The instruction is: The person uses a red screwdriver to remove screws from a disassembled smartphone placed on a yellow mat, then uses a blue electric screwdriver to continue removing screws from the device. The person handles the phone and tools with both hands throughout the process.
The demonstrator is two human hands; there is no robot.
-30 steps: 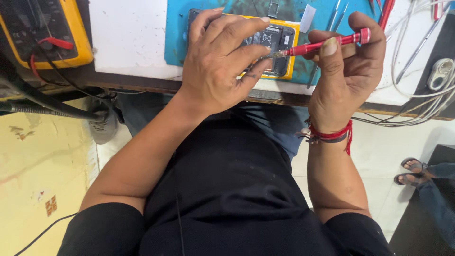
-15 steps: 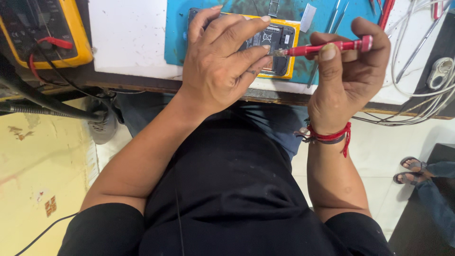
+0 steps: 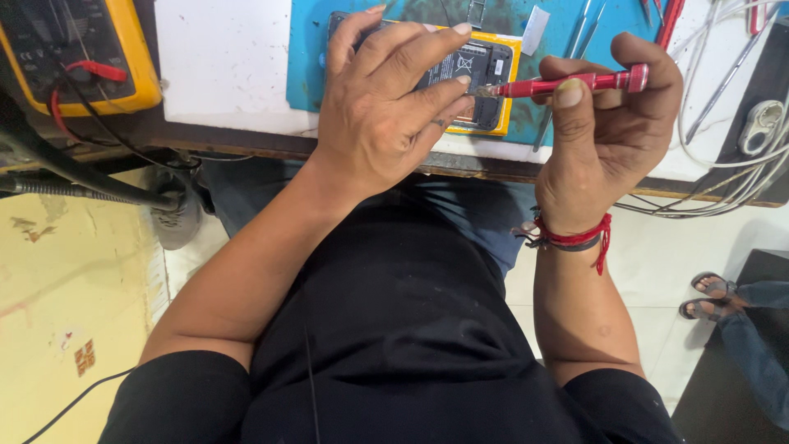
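Opened yellow-framed phone with a dark battery [image 3: 485,70] lies flat on a teal work mat [image 3: 308,57] near the front edge of the bench, partly covered by the person's fingers. The left forearm rises from the lower left and bends inward, so that the left hand [image 3: 382,111] rests palm down over the phone's left part. Its fingers are spread a little and curved, the fingertips pressing on the dark inner face; it holds the phone down rather than closing around it.

The right forearm stands nearly straight up in the view, with a red thread bracelet [image 3: 575,238] at the wrist. The right hand [image 3: 608,140] is curled tight around a slim red metal screwdriver [image 3: 567,83], thumb pressed along the shaft and index finger hooked over the rear end. The screwdriver lies almost level, pointing left, and its thin steel tip meets the phone's lower edge just beside the left fingertips.

A white sheet [image 3: 222,62] covers the bench left of the mat, smooth and matt. Farther left sits a yellow multimeter [image 3: 123,66] with red and black leads. White cables [image 3: 723,164] loop over the right side of the bench, and metal tweezers [image 3: 585,25] lie on the mat above the screwdriver.
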